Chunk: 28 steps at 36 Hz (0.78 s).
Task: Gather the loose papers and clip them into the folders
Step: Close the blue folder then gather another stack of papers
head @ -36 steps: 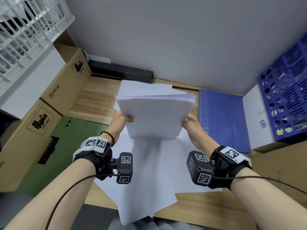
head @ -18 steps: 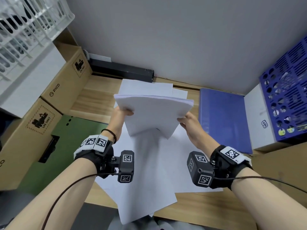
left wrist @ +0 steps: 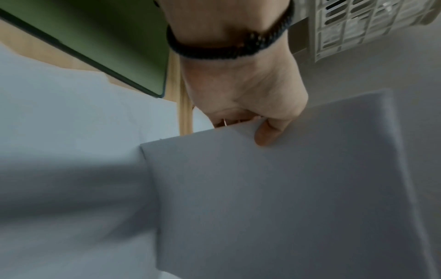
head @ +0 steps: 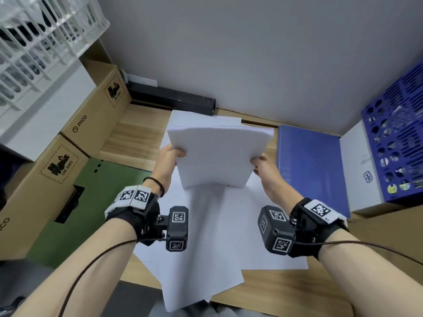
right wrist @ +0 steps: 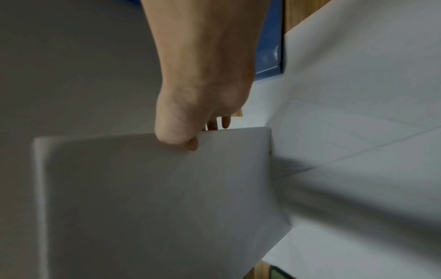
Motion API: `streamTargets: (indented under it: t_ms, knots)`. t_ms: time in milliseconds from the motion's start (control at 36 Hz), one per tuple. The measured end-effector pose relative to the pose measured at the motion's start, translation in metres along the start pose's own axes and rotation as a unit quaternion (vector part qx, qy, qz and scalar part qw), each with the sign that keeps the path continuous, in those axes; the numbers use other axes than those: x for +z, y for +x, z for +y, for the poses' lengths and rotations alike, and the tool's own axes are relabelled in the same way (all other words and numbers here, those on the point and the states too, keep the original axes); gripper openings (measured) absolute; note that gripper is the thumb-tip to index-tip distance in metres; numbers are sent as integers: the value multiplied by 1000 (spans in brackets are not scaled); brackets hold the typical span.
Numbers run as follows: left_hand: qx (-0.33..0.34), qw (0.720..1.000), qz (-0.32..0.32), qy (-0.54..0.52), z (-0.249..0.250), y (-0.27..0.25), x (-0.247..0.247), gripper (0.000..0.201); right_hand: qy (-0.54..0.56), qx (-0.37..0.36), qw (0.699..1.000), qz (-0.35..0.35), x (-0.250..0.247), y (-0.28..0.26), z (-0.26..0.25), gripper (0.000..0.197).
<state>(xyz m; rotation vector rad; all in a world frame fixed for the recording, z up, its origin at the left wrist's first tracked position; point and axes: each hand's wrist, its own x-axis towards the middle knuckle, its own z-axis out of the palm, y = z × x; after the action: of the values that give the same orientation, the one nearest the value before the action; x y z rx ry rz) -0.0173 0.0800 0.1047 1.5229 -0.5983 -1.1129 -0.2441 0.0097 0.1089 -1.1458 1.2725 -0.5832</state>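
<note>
A thick stack of white paper point(head: 217, 154) stands almost upright above the desk, its lower edge near the loose sheets point(head: 219, 236) that lie spread below it. My left hand point(head: 170, 154) grips the stack's left edge, thumb on the near face point(left wrist: 267, 136). My right hand point(head: 263, 163) grips the right edge, thumb on the front point(right wrist: 188, 143), other fingers behind. A blue folder point(head: 309, 165) lies flat to the right. A green folder point(head: 91, 191) with a black clip lies to the left.
Cardboard boxes point(head: 57, 161) and a white crate point(head: 41, 35) line the left side. A black bar point(head: 171, 100) runs along the grey wall at the back. At the right stand a white box point(head: 359, 170) and a blue perforated basket point(head: 398, 143).
The stack's skewed lower corner from half a second ago is squared now. My right hand has moved up onto the stack's right edge. The stack stands more upright.
</note>
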Motion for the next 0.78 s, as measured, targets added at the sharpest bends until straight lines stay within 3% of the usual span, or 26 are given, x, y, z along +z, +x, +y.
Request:
streamTargets:
  t_ms: [139, 306, 389, 444, 500, 556, 611, 667, 750, 778]
  knots:
    - [-39, 999, -3, 17, -21, -8, -6, 27, -31, 29, 998, -36, -2, -7, 15, 24]
    - [-10, 998, -29, 53, 7, 1, 0, 32, -55, -75, 995, 32, 0, 0, -7, 22]
    - [12, 996, -6, 87, 15, 7, -1, 33, -88, -75, 992, 44, -3, 2, -19, 20]
    - [31, 993, 35, 110, 13, 10, -4, 51, -120, -58, 990, 34, -6, 3, -19, 20]
    - [73, 972, 85, 206, 11, 12, -6, 71, -161, -31, 986, 12, -10, 2, -15, 20]
    - [120, 929, 94, 336, 14, 12, -6, 80, -190, -2, 981, -34, -13, 0, -8, 23]
    - [121, 916, 39, 381, 13, 12, -1, 79, -218, 21, 972, -84, -13, -5, -5, 24]
    - [62, 933, -53, 351, 14, 10, 5, 69, -253, 26, 959, -124, -13, -9, -1, 26]
    - [27, 908, -128, 399, 12, 5, 10, 22, -275, 38, 946, -166, -18, -12, 2, 25]
    - [28, 902, -139, 407, 10, 5, 9, 24, -277, 46, 943, -177, -20, -13, 3, 24]
